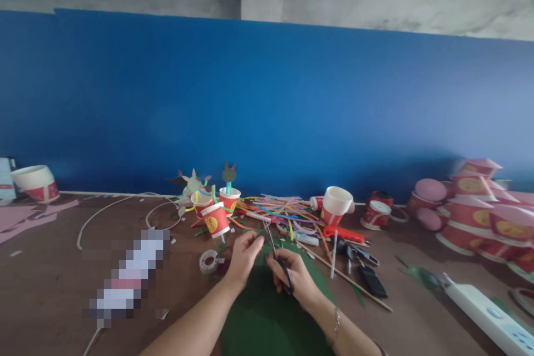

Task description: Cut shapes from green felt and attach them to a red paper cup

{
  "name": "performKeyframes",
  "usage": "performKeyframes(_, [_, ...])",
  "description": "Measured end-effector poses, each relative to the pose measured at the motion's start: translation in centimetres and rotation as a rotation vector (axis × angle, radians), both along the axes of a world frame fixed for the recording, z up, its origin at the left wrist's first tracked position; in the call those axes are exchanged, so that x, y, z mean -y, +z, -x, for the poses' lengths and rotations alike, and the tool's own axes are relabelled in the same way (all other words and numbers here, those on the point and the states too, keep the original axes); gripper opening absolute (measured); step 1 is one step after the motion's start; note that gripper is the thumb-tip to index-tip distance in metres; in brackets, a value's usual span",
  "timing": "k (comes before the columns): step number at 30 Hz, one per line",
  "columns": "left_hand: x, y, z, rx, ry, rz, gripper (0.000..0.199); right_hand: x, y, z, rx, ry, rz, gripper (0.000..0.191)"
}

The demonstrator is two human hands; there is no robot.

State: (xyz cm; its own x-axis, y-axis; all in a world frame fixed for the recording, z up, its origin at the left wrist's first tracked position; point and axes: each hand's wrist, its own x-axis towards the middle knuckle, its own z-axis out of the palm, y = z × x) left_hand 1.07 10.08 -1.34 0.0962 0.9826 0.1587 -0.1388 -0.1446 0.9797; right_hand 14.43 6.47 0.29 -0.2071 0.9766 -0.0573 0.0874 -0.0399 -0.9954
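My right hand (294, 275) is closed around a pair of scissors (285, 273) with dark handles. Their blades point away from me, slightly apart. Close to the blade tips on the left, my left hand (244, 258) is closed with thumb and fingertips pinched together. Whatever lies between those fingertips is too small to make out. Beneath both hands spreads a large sheet of dark green paper (271, 322) on the brown table. Beside my left wrist lies a roll of clear tape (208, 262).
Behind my hands are a pile of coloured strips (271, 210) and red-and-white paper cups (216, 219). A wooden stick (354, 280), keys and an orange-red tool (344, 233) lie right. Stacked pink-topped cups (471, 217) and a white power strip (488, 311) stand farther right.
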Motion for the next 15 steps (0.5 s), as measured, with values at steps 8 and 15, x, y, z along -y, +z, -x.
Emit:
performKeyframes(8, [0.03, 0.14, -0.03, 0.010, 0.033, 0.022, 0.031, 0.07, 0.25, -0.04, 0.012, 0.013, 0.004, 0.035])
performKeyframes(15, [-0.09, 0.10, 0.14, -0.051, -0.003, -0.013, 0.027, 0.27, 0.64, 0.06, -0.017, 0.025, 0.007, 0.036])
